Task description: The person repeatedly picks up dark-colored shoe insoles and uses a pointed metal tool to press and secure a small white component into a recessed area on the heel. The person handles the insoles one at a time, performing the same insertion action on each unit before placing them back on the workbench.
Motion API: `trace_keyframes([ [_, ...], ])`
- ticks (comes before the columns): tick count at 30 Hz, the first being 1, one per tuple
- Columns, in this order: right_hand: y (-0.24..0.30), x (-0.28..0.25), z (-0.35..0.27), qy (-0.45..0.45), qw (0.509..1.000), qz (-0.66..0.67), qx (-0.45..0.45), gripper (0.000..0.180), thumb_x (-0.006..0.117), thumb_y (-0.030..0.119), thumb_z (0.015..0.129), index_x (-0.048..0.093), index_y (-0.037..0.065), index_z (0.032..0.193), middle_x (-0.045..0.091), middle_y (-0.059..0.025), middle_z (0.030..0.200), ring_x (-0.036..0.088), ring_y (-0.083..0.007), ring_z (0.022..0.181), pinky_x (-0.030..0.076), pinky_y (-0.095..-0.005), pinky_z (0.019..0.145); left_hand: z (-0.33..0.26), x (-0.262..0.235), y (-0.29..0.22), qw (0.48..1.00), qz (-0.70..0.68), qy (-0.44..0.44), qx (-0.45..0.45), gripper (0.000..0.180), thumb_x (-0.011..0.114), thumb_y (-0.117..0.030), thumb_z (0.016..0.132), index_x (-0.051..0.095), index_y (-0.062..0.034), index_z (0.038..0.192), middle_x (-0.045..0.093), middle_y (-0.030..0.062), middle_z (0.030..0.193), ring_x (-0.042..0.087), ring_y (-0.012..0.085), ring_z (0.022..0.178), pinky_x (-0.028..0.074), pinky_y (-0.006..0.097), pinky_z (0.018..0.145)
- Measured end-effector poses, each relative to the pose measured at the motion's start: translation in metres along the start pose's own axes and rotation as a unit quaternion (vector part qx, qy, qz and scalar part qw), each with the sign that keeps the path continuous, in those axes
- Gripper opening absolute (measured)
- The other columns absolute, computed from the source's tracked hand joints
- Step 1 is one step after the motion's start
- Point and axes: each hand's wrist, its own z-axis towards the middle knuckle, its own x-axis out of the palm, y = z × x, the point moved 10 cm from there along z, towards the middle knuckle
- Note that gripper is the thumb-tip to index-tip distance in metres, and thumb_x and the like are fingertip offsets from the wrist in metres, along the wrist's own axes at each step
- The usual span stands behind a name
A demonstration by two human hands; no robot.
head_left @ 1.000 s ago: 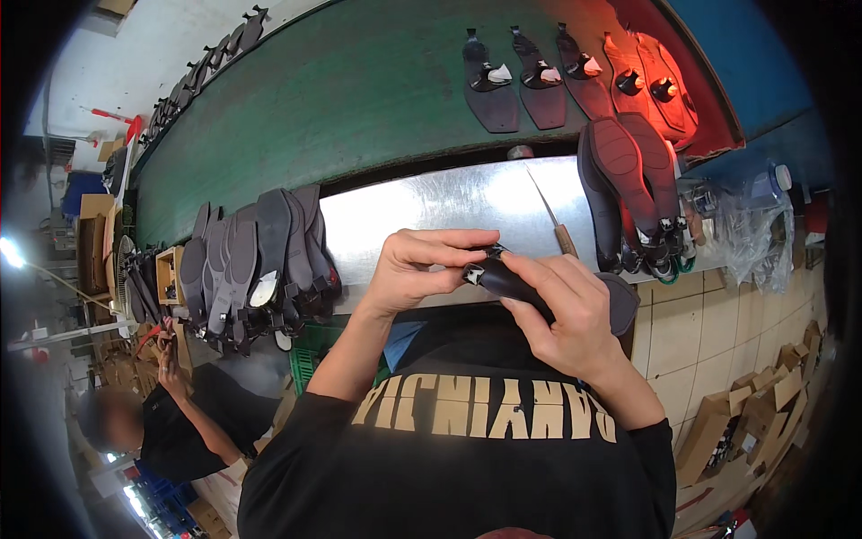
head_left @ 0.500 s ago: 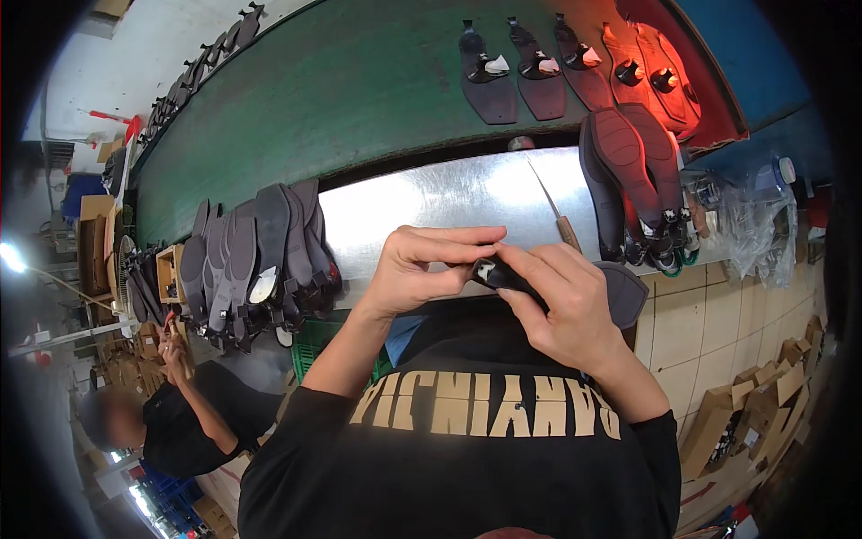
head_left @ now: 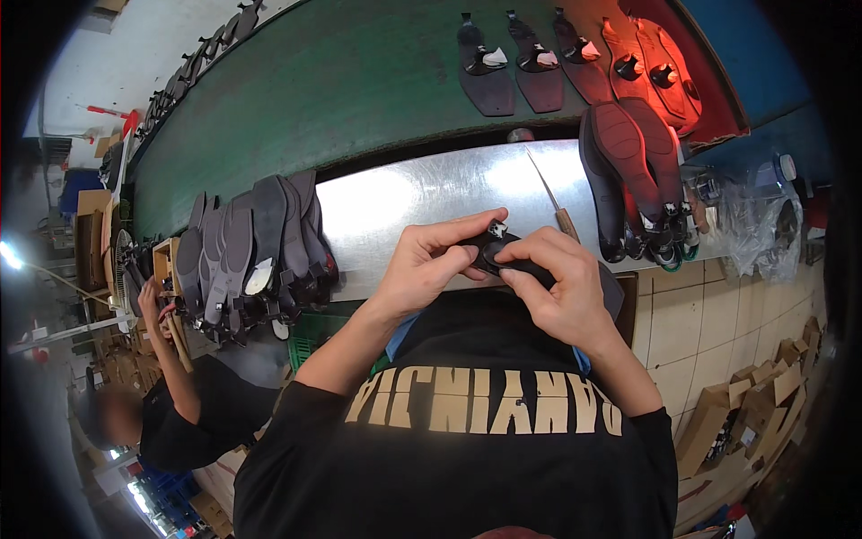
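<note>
Close to my body, above the near edge of the metal worktop (head_left: 382,193), both hands are on a dark sandal (head_left: 491,255). My left hand (head_left: 422,262) pinches its black strap end, index finger stretched along the far side. My right hand (head_left: 564,286) grips it from the other side, thumb and fingertips pressed on the black strap. The dark sole (head_left: 611,291) shows past my right hand; its middle is hidden beneath that hand. Just beyond lies a pointed tool like an awl, its wooden handle (head_left: 566,222) towards me.
Dark sandals are heaped at left (head_left: 269,225) and right (head_left: 620,148) of the worktop. Behind, a green belt surface (head_left: 359,81) carries several sandals (head_left: 486,85) under red light. Clear plastic bags (head_left: 754,229) hang at right. A co-worker (head_left: 193,404) is at left. Cardboard boxes (head_left: 754,422) stand lower right.
The black strap end has turned up between my fingers. My left thumb and right fingertips have shifted onto it. The co-worker's arm has risen.
</note>
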Motion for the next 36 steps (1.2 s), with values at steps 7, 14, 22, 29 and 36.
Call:
trace_keyframes([
  [7,0.011,0.003,0.002,0.052,0.996,-0.054,-0.047,0.02,0.075,0.009,0.069,0.067,0.009,0.088,0.055,-0.0059,0.079,0.058,-0.0241,0.073,0.045,-0.0355,0.064,-0.002,0.0,-0.001,1.0,0.0,-0.021,-0.019,0.04,0.054,0.008,0.079,0.064,-0.0012,0.117,0.063,0.0165,0.12,0.066,0.0144,0.094,0.058,0.023,0.068],
  [14,0.006,0.007,-0.001,0.041,0.997,-0.046,-0.035,0.022,0.077,0.012,0.068,0.065,0.01,0.086,0.052,-0.0051,0.079,0.057,-0.0242,0.071,0.043,-0.0357,0.062,0.001,-0.002,-0.002,0.998,0.02,-0.052,-0.019,0.035,0.054,0.008,0.076,0.065,0.0017,0.109,0.067,0.0131,0.112,0.065,0.0106,0.086,0.053,0.019,0.062],
  [22,-0.001,0.007,-0.002,-0.011,0.997,-0.054,-0.047,0.021,0.077,0.01,0.067,0.065,0.01,0.084,0.052,-0.0057,0.079,0.057,-0.0244,0.069,0.043,-0.0352,0.06,0.005,-0.002,-0.005,0.998,0.014,-0.057,0.008,0.036,0.053,0.009,0.076,0.065,0.0021,0.11,0.067,0.0136,0.11,0.065,0.0112,0.085,0.053,0.019,0.061],
  [29,0.017,0.002,-0.008,-0.073,0.983,-0.103,-0.136,0.022,0.076,0.009,0.067,0.067,0.011,0.087,0.054,-0.008,0.082,0.056,-0.0264,0.069,0.044,-0.0358,0.06,0.007,-0.001,-0.004,0.997,-0.042,-0.025,-0.054,0.04,0.051,0.006,0.08,0.062,0.0015,0.118,0.064,0.0151,0.117,0.066,0.0136,0.089,0.057,0.021,0.062],
  [36,0.022,-0.005,-0.007,-0.066,0.984,-0.11,-0.121,0.03,0.072,0.004,0.072,0.063,0.005,0.101,0.063,-0.0124,0.088,0.061,-0.0289,0.074,0.046,-0.0399,0.065,0.003,-0.005,0.007,0.992,-0.059,-0.008,-0.111,0.043,0.047,-0.008,0.088,0.053,0.0018,0.129,0.063,0.0125,0.114,0.066,0.0129,0.089,0.059,0.023,0.065],
])
